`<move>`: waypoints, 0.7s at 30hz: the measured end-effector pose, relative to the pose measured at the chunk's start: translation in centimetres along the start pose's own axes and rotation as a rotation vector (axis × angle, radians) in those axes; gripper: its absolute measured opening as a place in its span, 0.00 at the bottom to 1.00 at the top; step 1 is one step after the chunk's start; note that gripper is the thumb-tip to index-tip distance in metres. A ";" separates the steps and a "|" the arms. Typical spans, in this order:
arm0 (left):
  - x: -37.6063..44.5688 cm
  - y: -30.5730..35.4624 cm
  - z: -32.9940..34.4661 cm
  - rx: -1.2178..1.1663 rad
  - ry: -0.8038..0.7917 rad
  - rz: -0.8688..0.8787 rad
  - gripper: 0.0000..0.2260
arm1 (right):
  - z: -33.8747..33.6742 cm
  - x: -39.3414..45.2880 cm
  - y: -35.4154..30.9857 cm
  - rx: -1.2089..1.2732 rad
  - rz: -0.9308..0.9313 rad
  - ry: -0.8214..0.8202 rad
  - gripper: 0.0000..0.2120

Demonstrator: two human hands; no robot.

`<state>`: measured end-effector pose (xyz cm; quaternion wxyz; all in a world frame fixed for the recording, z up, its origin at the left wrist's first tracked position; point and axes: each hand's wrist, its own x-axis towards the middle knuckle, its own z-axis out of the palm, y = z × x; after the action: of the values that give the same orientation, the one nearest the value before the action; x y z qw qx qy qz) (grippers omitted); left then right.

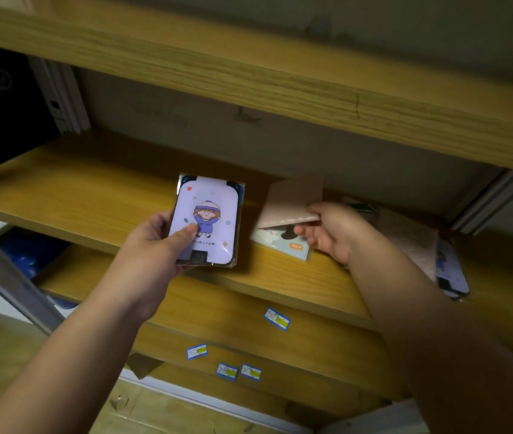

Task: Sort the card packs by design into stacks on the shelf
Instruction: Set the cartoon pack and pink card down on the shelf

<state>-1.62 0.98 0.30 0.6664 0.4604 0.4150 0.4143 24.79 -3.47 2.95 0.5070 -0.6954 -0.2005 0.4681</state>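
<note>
Item 1. Left hand (158, 242): grips a lilac card pack (206, 219) from its left edge, thumb pressed flat on the front face, fingers curled behind. The pack is wrapped in clear film and shows a cartoon child in a blue hat and coat; it is held face up, tilted, just above the front part of the middle shelf (61, 195).

Item 2. Right hand (330, 230): pinches the lower edge of a pale pink pack (292, 198), thumb above and fingers curled beneath, the pack raised at a slant off the shelf (its face cannot be read).

Item 3. Pale blue pack (283, 242): lies flat on the middle shelf directly under the pink pack and the right fingers, an orange tag visible on its front. Whether the fingers touch it cannot be told.

Item 4. Further packs at the right end of the same shelf: a pinkish pack (411, 242) lying over a lilac-edged stack (450, 270), partly hidden by the right forearm.

Item 5. Lower shelf (248, 308): carries four small blue-bordered labels (277, 318) on its surface (print too small to read).

Item 6. Upper shelf (248, 67): a wooden board across the top of the view.

Item 7. Metal upright (8, 274): slants across the lower left corner.
</note>
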 end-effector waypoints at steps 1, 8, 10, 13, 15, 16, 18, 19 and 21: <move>-0.1 0.0 0.2 -0.024 0.006 -0.001 0.11 | -0.2 -0.6 0.4 0.061 -0.034 -0.012 0.11; -1.7 -0.3 2.6 -0.095 0.006 -0.008 0.13 | -4.3 -5.9 3.1 0.384 -0.264 0.042 0.06; -2.5 -0.4 3.8 -0.082 -0.009 -0.002 0.12 | -5.8 -7.3 4.1 0.421 -0.303 0.076 0.11; -4.2 -0.7 5.7 -0.082 -0.024 -0.005 0.10 | -7.8 -9.7 5.7 0.442 -0.345 0.117 0.20; -5.6 -0.9 7.2 -0.062 -0.030 0.000 0.09 | -9.0 -11.6 6.5 0.455 -0.374 0.089 0.15; -6.4 -1.1 7.9 -0.045 -0.031 0.003 0.10 | -9.7 -12.6 6.9 0.468 -0.388 0.080 0.12; -8.2 -1.6 9.5 -0.016 -0.036 0.016 0.10 | -11.1 -14.9 7.6 0.481 -0.414 0.062 0.09; -9.1 -1.9 10.3 -0.004 -0.039 0.023 0.10 | -11.8 -16.2 8.0 0.480 -0.418 0.049 0.09; -11.3 -2.4 12.0 0.014 -0.041 0.032 0.10 | -13.5 -18.9 9.1 0.466 -0.412 0.018 0.10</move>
<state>6.45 -13.40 2.67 0.6648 0.4800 0.3966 0.4127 25.42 -28.38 3.97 0.7389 -0.5093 -0.2199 0.3825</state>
